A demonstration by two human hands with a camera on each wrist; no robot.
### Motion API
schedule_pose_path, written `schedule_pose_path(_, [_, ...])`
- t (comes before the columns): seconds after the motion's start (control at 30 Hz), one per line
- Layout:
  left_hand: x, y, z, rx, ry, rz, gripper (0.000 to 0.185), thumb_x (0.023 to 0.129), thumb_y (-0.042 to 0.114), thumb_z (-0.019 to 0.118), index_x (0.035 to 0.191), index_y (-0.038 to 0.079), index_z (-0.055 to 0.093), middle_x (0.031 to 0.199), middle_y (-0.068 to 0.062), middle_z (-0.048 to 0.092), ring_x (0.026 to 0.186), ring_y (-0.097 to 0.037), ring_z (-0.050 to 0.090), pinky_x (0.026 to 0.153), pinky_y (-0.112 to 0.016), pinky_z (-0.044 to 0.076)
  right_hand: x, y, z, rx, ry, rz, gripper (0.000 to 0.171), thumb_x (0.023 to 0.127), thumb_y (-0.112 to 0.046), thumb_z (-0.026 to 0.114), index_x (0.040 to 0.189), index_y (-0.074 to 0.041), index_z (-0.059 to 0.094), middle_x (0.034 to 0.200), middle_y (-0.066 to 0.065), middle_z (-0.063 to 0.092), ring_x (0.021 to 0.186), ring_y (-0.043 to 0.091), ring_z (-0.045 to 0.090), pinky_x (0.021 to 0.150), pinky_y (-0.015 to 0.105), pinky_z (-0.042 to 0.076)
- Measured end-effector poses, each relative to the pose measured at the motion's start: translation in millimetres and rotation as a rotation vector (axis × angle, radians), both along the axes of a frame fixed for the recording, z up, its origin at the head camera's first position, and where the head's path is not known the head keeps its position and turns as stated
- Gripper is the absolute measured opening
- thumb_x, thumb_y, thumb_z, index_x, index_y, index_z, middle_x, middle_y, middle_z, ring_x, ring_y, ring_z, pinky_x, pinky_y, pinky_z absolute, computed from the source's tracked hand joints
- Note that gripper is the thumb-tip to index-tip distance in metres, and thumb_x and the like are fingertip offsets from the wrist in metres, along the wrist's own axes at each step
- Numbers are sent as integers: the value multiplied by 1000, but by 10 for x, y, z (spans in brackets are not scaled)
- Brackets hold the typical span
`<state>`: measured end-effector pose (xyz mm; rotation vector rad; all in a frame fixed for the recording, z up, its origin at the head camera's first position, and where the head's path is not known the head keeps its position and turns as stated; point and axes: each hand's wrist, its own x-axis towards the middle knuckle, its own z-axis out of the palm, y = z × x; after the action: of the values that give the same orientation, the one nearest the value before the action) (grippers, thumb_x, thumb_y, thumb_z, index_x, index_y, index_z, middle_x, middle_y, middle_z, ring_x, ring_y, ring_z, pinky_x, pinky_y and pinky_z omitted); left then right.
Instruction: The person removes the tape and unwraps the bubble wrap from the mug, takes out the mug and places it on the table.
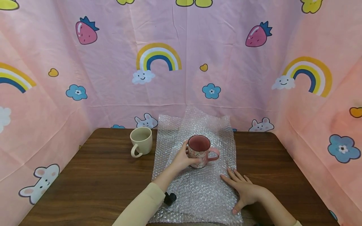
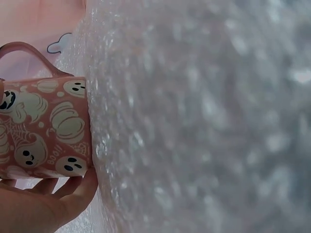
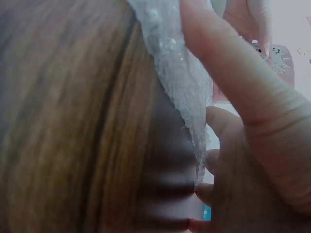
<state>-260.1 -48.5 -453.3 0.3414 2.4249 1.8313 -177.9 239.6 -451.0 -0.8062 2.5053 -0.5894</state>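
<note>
A pink mug point(image 1: 198, 153) with pale ghost and pumpkin figures stands upright on a sheet of bubble wrap point(image 1: 195, 191), its handle toward the right. My left hand point(image 1: 182, 158) grips the mug round its left side, thumb across the front. In the left wrist view the mug point(image 2: 46, 128) shows its base against the wrap, with the fingers point(image 2: 73, 199) beside it. My right hand point(image 1: 244, 188) lies spread at the wrap's right edge, fingers straight. In the right wrist view, the thumb point(image 3: 243, 73) and fingertips touch the edge of the wrap point(image 3: 180, 82).
A cream mug point(image 1: 142, 142) stands on the dark wooden table point(image 1: 110, 175), left of the wrap. A small black object point(image 1: 170, 199) shows beside the left sleeve. A pink printed cloth point(image 1: 226, 56) hangs behind and at both sides. The wrap's far end rises against it.
</note>
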Motion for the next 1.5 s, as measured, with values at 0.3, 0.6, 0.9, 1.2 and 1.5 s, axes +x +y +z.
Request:
schedule_pose_path(0.3, [-14,65,7,22,33,18,102,70,15,87,150,13,24,140,-12,45,127,-33,43,101,-52,36,-10,10,14,4,13,0,122,59,-55,84,153,-9,21,155,28,-1,138,51,-2,97,75,5])
schedule_pose_path(0.6, [-61,90,-1,-37,73,32,102,68,17,89,147,13,26,138,-9,47,125,-30,46,99,-49,38,-26,25,7,3,17,1,122,59,-56,83,153,-9,21,155,29,-1,138,52,-2,97,75,5])
schedule_pose_path(0.9, [-55,80,-1,-85,98,77,101,64,20,91,146,18,32,128,-7,54,116,-28,53,90,-47,46,-24,28,-14,1,9,-3,122,59,-56,83,153,-10,21,155,27,-2,138,50,-4,97,75,4])
schedule_pose_path(1.2, [-37,67,-16,-82,120,94,101,62,22,93,145,20,34,128,-5,55,116,-27,54,90,-47,46,-11,30,-18,-16,18,9,121,60,-55,83,153,-9,21,155,29,-2,138,52,-3,96,76,4])
schedule_pose_path(1.5, [-33,12,77,-44,121,107,101,60,19,93,143,17,37,126,-7,55,116,-30,54,88,-45,48,-7,37,-44,-7,1,-2,121,60,-57,82,153,-11,20,155,26,-3,138,50,-4,98,74,3])
